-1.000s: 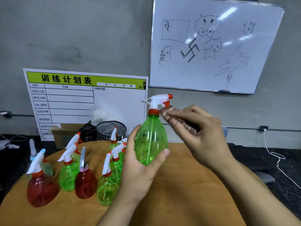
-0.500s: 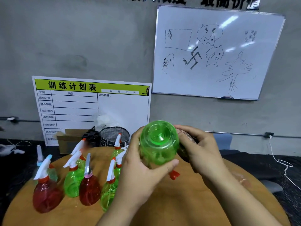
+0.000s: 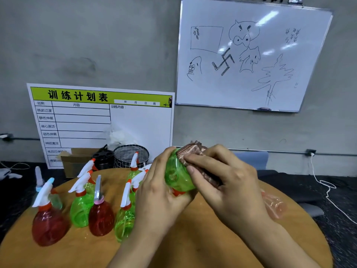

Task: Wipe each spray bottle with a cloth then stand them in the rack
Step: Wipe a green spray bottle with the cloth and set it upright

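Bottles waiting on the left of the round bench (image 3: 193, 248) are noted first: a red spray bottle (image 3: 49, 225) nearest the edge, then a green one (image 3: 81, 209), a smaller red one (image 3: 101, 219) and another green one (image 3: 124, 223), all upright on their bases with white trigger heads, more standing behind them. Behind these, a black wire basket (image 3: 131, 155) is seen near the wall; whether it serves as the rack cannot be told. At centre, the green spray bottle in hand (image 3: 175, 176) is held above the bench, tipped so that its base faces the camera and its orange-tipped head points down and away. The left hand (image 3: 160, 192) is wrapped round the body from the left, fingers curled over the top and thumb beneath. The right hand (image 3: 228, 182) is clenched on a brownish cloth (image 3: 195, 153), which is pressed against the bottle's upper right flank. The bottle appears empty, thin-walled and translucent, so it is judged light and somewhat squeezable; the smooth, rounded plastic is judged slippery, more so if damp. A firm but gentle hold across the widest part of the body is judged best for wiping. For standing it up, the narrow neck under the trigger head is judged the surer place to hold. At far right, a pale pink bottle (image 3: 274, 207) lies on its side near the bench edge.
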`<state>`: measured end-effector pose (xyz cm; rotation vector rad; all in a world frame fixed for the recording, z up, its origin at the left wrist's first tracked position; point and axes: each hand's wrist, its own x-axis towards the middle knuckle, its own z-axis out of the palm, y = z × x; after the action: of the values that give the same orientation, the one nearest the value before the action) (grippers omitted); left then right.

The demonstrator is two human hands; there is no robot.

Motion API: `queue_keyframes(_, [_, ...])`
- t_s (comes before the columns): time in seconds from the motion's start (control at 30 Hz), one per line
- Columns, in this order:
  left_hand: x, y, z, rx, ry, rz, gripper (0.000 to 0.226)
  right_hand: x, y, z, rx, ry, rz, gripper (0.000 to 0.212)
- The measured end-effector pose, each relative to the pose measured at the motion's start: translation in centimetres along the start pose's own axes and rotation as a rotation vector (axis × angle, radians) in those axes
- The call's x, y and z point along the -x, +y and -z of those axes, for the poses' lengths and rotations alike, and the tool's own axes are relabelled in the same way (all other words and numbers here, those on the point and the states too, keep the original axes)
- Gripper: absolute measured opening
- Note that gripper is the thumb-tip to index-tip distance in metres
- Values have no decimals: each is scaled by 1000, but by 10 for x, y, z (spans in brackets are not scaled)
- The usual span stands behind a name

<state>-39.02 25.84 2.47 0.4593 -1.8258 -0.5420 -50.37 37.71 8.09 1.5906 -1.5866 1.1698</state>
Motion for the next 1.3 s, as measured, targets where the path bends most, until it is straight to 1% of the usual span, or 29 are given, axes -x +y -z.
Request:
queue_keyframes(0.1, [-2, -5, 1, 11, 13, -1, 79, 4, -2, 2, -1, -57, 76, 22])
queue_keyframes(0.2, [-4, -14, 4, -7, 4, -10, 84, 10, 6, 9, -1, -115, 104, 21])
queue_keyframes(0.27, [-3, -19, 4, -18, -5, -7, 86, 13, 13, 13, 22, -119, 64, 21])
queue_keyframes(0.43, [5, -21, -5, -68, -86, -1, 86, 13, 17, 7, 94, -23, -77, 24])
queue_keyframes(0.53, [9, -23, -10, -46, -96, -12, 86, 14, 9, -4, 34, -43, -78, 24])
queue_keyframes(0.63, [12, -28, -7, -38, -87, 6, 85, 20, 4, -7, -35, -129, -25, 22])
queue_keyframes(0.73, [17, -38, 0, -26, -88, 53, 89, 30, 11, -5, -51, -214, 14, 21])
queue_keyframes(0.8, [22, -44, 3, -40, -94, 68, 92, 35, 18, -1, -27, -211, -4, 20])
queue_keyframes(0.9, [36, -49, 1, -74, -125, 83, 96, 37, 22, -4, 62, -153, -70, 21])
queue_keyframes(0.97, [44, -48, -2, -81, -147, 70, 95, 37, 20, -10, 91, -141, -88, 22])
queue_keyframes(1.07, [56, -50, -3, -68, -161, 52, 89, 46, 9, -25, 43, -194, -43, 23])
queue_keyframes(1.2, [66, -64, 6, -56, -150, 115, 89, 67, 4, -33, -51, -321, 33, 22])
queue_keyframes(1.3, [75, -75, 15, -83, -147, 134, 91, 77, 10, -33, -5, -324, 20, 21])
